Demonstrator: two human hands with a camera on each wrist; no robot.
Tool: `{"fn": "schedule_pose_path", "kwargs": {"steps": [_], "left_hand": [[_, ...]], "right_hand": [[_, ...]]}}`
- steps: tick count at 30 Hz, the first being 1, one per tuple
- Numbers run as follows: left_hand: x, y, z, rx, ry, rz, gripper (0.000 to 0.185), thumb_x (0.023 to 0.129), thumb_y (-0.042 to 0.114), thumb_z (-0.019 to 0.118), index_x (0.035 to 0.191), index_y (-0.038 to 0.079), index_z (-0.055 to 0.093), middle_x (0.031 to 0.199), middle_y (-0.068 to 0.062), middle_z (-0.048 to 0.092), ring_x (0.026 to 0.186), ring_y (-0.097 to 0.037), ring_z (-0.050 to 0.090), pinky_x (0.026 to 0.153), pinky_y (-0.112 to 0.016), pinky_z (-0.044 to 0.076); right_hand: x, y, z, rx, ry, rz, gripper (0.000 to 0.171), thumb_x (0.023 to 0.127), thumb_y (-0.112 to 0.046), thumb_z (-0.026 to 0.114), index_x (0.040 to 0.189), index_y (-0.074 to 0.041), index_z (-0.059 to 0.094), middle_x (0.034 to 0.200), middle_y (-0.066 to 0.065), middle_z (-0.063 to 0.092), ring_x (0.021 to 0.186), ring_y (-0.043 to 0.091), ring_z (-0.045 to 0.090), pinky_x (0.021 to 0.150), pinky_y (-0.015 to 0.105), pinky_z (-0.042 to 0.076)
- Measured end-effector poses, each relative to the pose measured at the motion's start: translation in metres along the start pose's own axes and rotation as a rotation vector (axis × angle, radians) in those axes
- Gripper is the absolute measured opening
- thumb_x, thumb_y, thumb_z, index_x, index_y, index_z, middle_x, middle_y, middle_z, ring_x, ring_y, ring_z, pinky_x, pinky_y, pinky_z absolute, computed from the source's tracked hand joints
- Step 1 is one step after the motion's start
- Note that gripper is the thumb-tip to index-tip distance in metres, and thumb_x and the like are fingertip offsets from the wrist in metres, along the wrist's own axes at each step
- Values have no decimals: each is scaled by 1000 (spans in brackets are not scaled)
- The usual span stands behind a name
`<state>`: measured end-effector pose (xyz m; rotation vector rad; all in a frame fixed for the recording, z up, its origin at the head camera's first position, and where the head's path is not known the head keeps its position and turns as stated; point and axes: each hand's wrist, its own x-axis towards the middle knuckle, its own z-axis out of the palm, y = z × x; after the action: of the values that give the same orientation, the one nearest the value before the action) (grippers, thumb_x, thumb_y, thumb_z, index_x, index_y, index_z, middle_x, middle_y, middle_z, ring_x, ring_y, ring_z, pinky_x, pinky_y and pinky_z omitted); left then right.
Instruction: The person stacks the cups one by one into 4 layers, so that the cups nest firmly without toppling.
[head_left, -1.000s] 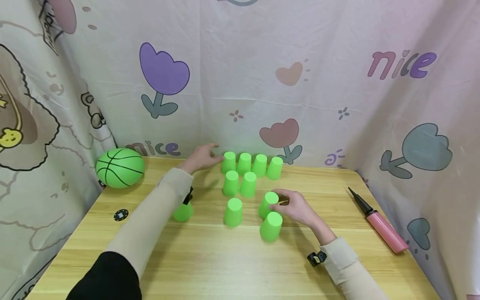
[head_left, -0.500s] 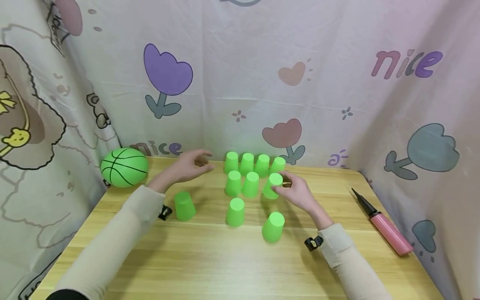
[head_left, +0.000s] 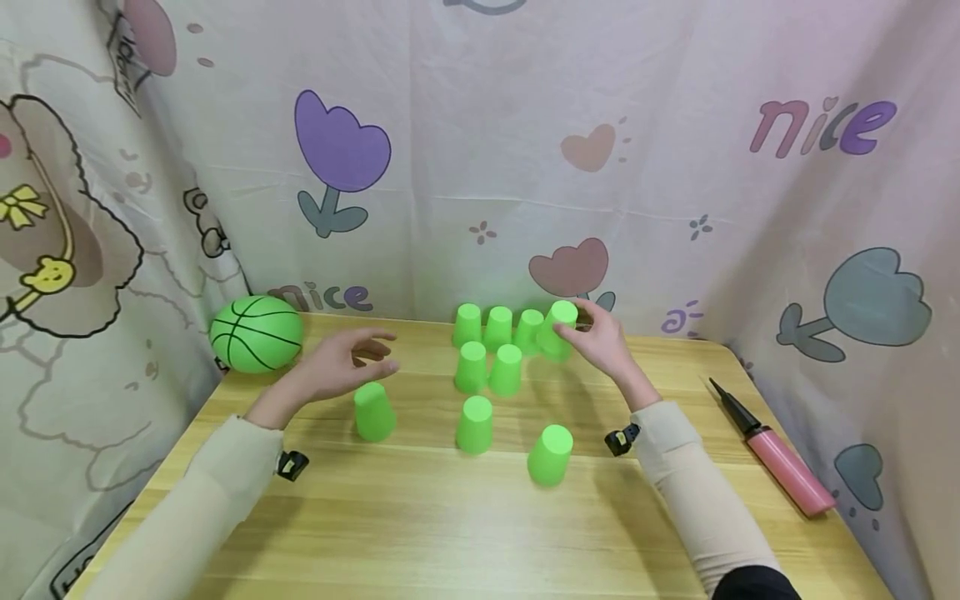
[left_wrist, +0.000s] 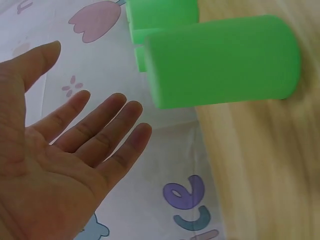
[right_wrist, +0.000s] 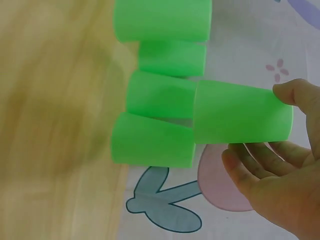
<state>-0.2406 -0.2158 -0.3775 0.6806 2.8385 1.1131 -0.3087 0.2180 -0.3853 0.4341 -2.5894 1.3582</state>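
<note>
Both hands up: right hand pinching a green cup above the far row of cups on the worktop, left hand spread wide, so I'd lower it straight, bridging two cups.

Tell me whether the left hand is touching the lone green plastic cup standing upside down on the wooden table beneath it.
Apart. In the left wrist view the left hand is spread open, with curtain showing between its fingertips and the green plastic cup.

head view high, wrists close — shared cups
</note>
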Motion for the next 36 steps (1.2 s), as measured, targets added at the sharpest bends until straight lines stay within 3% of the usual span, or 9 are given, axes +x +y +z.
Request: {"fn": "schedule_pose_path", "kwargs": {"steps": [10, 19, 30, 36], "left_hand": [[-20, -15, 17, -66, -32, 17, 60, 89, 43, 74, 140, 18, 53, 130, -13, 64, 118, -33, 63, 96, -51, 53], [-33, -25, 22, -73, -37, -22, 70, 84, 49, 76, 143, 22, 50, 136, -15, 61, 126, -35, 57, 101, -52, 50], [-41, -37, 28, -87, -27, 20, 71, 84, 38, 80, 142, 10, 50, 126, -11, 66, 114, -28, 65, 96, -43, 55], [-44, -41, 29, -134, -26, 23, 69, 86, 33, 79, 142, 7, 49, 125, -15, 66, 115, -33, 64, 97, -48, 54]], "right_hand": [[24, -3, -3, -28, 49, 45, 58, 91, -33, 71, 139, -7, 54, 127, 15, 65, 116, 31, 62, 97, 45, 53], [35, 1, 0, -31, 45, 42, 59, 93, -35, 70, 141, -6, 52, 127, 15, 63, 116, 31, 59, 98, 46, 51], [43, 4, 3, -50, 54, 69, 61, 93, -37, 69, 142, -6, 51, 127, 16, 62, 116, 31, 59, 99, 46, 51], [46, 5, 4, -53, 57, 73, 62, 93, -40, 68, 142, -6, 50, 127, 16, 62, 116, 32, 59, 99, 46, 51]]}}
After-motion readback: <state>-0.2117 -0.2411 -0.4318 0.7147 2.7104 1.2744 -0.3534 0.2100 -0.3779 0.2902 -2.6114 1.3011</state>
